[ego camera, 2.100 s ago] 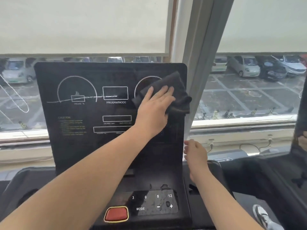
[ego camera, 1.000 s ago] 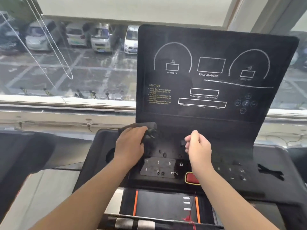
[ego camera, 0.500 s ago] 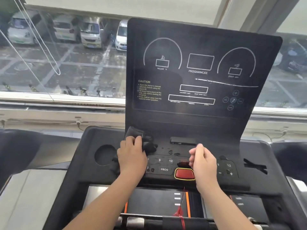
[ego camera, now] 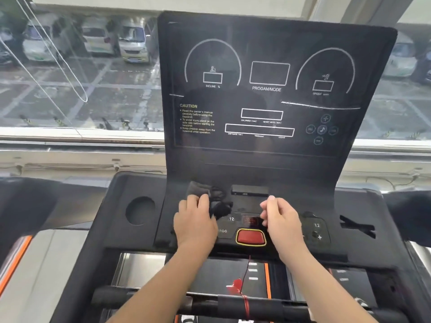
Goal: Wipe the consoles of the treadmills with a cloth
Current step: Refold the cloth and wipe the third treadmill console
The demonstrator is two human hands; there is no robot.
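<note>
Where the console bends into its button shelf, both hands sit low over the keys.
Left hand [ego camera: 195, 226]: fingers pressed down on the cloth, holding it against the shelf.
Cloth [ego camera: 215, 201]: dark, bunched at the shelf's left half, just below the upright panel.
Right hand [ego camera: 281, 220]: fingers loosely curled, gripping nothing, above the red button [ego camera: 250, 237].
Console [ego camera: 268, 94]: upright black panel with white dial outlines.
Cup hole [ego camera: 140, 210]: near the shelf's left edge.

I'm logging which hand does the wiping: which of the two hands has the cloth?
The left hand presses the dark cloth onto the lower console; the right hand holds no cloth.
</note>
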